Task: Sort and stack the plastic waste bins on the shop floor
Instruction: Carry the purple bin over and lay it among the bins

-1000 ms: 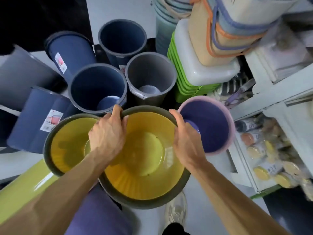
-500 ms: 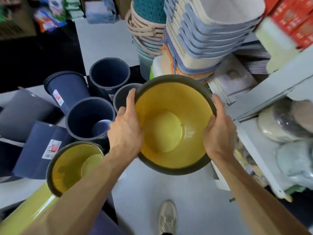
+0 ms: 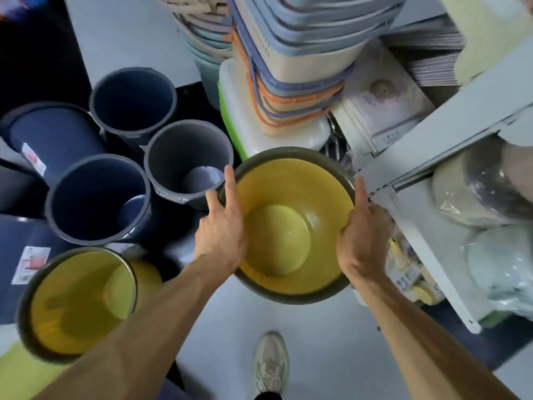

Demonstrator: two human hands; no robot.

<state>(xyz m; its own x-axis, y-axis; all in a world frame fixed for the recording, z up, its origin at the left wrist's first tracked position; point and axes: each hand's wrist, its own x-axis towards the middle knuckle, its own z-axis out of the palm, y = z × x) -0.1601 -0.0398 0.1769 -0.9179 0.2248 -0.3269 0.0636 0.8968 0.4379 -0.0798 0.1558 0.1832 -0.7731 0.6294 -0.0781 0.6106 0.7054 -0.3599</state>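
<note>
Where the yellow bin [image 3: 291, 226] was raised in front of the basket stack [image 3: 294, 67] half a second ago, it now hangs lower, above the floor [image 3: 230, 327] beside the grey bin [image 3: 187, 157]. The left hand [image 3: 222, 232] and right hand [image 3: 360, 241] grip its opposite rims, index fingers extended.

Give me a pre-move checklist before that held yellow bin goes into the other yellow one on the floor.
1. Both hands on the held yellow bin: ok; left hand and right hand grip opposite sides of its rim.
2. Held bin's mouth faces up: ok.
3. Matching target: ok; the floor yellow bin has the same grey rim.
4. Target's inside free: ok; only its yellow bottom shows.
5. Target standing straight: cannot tell; it looks tilted and blurred.
6. Path leftward: not ok; the left forearm crosses it, and the grey bin stands close.
</note>
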